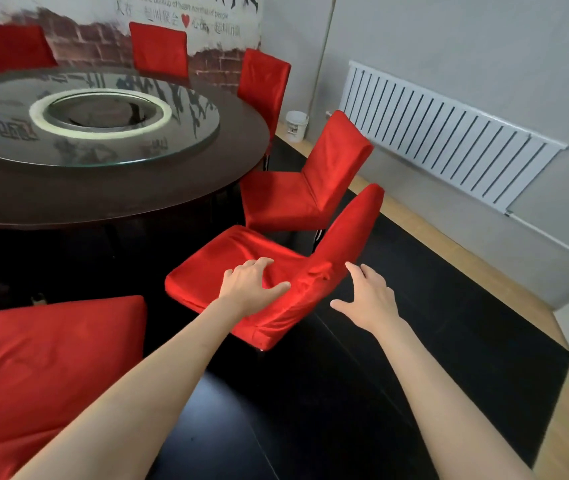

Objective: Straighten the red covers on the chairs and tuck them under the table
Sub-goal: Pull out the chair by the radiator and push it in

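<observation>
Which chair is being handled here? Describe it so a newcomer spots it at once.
Start at the round dark table with the glass turntable. At its near right edge stands the chair, pulled out and turned askew. Unlike its neighbours, its red cover is rumpled, the left hand presses on it and the right hand hovers beside it.

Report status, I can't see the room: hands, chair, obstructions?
Left hand on the chair cover, right hand open beside backrest. Chair untucked. Nothing blocking.
</observation>
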